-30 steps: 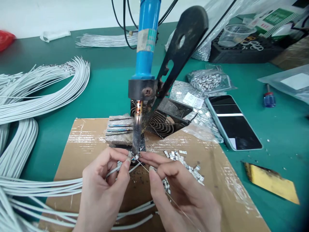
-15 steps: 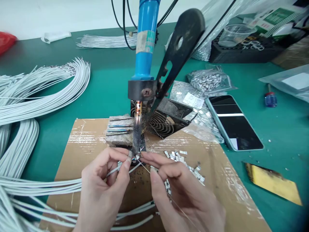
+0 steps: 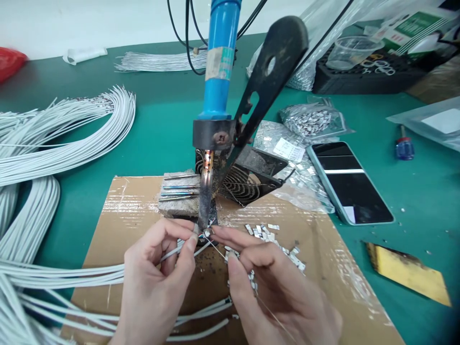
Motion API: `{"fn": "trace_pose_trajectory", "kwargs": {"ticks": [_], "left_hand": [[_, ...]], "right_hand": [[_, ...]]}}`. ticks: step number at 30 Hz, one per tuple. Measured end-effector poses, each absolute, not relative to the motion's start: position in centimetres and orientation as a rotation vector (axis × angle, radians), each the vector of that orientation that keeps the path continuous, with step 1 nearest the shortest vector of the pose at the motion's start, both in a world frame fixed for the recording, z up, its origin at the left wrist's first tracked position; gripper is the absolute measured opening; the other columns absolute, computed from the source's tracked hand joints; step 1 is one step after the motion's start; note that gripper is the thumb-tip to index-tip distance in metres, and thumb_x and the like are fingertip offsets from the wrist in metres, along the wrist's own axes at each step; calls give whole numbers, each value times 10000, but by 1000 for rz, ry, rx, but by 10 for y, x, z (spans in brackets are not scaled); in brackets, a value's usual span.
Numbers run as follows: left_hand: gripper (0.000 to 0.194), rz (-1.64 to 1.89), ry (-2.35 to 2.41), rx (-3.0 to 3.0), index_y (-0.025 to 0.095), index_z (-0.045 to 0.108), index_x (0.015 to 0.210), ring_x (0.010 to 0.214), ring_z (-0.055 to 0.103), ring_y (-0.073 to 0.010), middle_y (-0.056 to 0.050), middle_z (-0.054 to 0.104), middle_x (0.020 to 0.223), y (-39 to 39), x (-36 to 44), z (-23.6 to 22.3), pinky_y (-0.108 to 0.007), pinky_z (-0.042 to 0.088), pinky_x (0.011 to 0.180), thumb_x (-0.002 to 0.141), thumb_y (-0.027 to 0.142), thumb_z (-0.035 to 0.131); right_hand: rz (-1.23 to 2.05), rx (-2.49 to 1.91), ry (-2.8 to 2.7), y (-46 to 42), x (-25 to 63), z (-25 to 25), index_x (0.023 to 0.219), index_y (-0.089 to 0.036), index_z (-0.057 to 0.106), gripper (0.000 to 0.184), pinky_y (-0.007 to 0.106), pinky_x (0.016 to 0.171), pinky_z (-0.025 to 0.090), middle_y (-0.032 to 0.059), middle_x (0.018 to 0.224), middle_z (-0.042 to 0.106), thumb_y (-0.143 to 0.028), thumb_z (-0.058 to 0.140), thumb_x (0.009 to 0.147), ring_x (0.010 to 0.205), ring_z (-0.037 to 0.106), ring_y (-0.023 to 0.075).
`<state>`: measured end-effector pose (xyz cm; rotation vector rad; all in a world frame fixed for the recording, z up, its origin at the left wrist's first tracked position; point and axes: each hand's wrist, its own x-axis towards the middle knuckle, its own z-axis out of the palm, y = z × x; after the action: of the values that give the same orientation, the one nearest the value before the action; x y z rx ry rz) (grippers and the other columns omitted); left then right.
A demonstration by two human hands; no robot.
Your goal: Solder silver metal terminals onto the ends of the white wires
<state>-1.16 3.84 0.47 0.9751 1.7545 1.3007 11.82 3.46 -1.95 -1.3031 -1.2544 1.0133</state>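
It was a workshop: a soldering iron (image 3: 216, 96) stood beyond the left hand (image 3: 158, 273), cable bundles (image 3: 120, 115) to its left, silvery tabs (image 3: 264, 232) beside the right hand (image 3: 283, 287).

The head view is looking forward and down from close above the counter (image 3: 165, 129), facing the soldering iron (image 3: 218, 91).

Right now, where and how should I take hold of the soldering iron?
Probably by the blue handle, low down, just above the black clamp, from the left with your left hand, once free. The iron stands nearly upright, handle up, and the black bracket slants off right, so the left looks freer. Avoid the metal barrel below: its discolouring suggests heat.
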Motion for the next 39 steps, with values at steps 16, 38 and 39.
{"fn": "trace_pose_trajectory", "kwargs": {"ticks": [16, 38, 39], "left_hand": [[98, 1286, 1689, 991, 217, 721, 729, 636, 695, -115, -4, 772, 830, 39, -13, 0, -157, 535, 544, 799, 166, 767], [128, 1079, 1774, 1530, 292, 812, 797, 802, 765, -222, -45, 813, 846, -43, -34, -29, -285, 575, 803, 866, 200, 757], [101, 1076, 1788, 1523, 291, 808, 811, 788, 768, -220, -51, 812, 867, -52, -40, -32, -266, 577, 740, 877, 230, 763]], "right_hand": [[996, -1303, -1311, 37, 121, -22, 788, -264, 559, 223, 323, 930, 568, 43, 1143, 827, -191, 601, 994, 1059, 787, 206], [1088, -1311, -1130, 13, 210, -56, 850, -224, 869, 548, 242, 555, 604, 71, 699, 783, -501, 464, 1094, 596, 724, 178], [1066, -1353, -1186, 9, 209, -54, 853, -226, 863, 493, 229, 563, 596, 59, 702, 773, -474, 507, 1087, 611, 720, 169]]}}
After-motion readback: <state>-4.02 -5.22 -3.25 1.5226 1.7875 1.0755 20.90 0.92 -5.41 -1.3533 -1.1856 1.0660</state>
